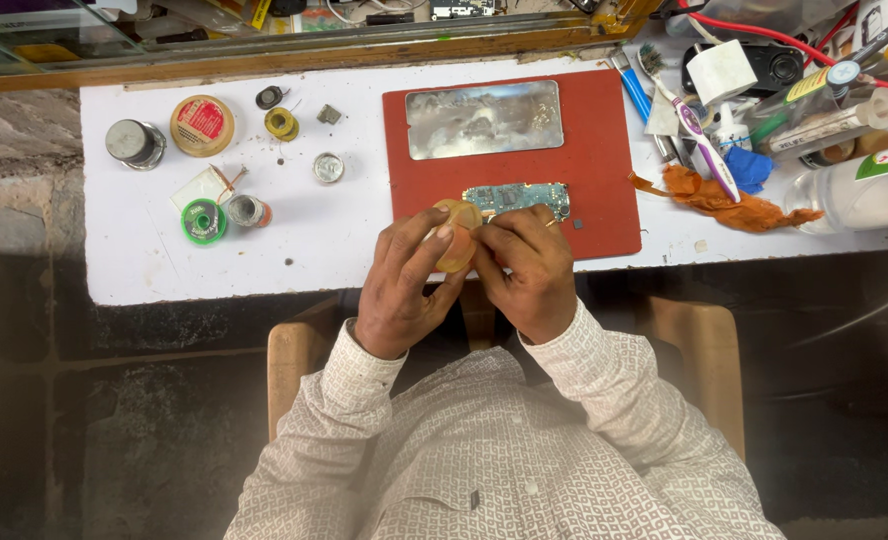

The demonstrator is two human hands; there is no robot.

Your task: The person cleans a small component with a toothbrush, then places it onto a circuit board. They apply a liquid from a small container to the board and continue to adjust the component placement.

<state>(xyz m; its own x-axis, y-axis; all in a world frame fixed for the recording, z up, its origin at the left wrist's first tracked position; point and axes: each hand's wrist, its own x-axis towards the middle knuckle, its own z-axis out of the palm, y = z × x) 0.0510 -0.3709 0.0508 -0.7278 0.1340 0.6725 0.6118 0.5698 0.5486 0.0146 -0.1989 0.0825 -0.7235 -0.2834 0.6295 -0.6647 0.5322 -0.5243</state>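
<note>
Patterned sleeves, both hands' fingers (434, 245) pinching a translucent amber tape roll (459, 235) together.

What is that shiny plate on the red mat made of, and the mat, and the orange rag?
The shiny plate looks like metal: it mirrors blurry reflections. The red mat seems to be rubber or silicone, flat and matte. The orange rag looks like soft cloth, crumpled with frayed folds.

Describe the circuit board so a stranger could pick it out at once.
Start at the red mat on the white table. Below the shiny metal plate, near the mat's front edge, lies the circuit board, just beyond both hands. It alone is a blue-green strip studded with tiny parts.
</note>
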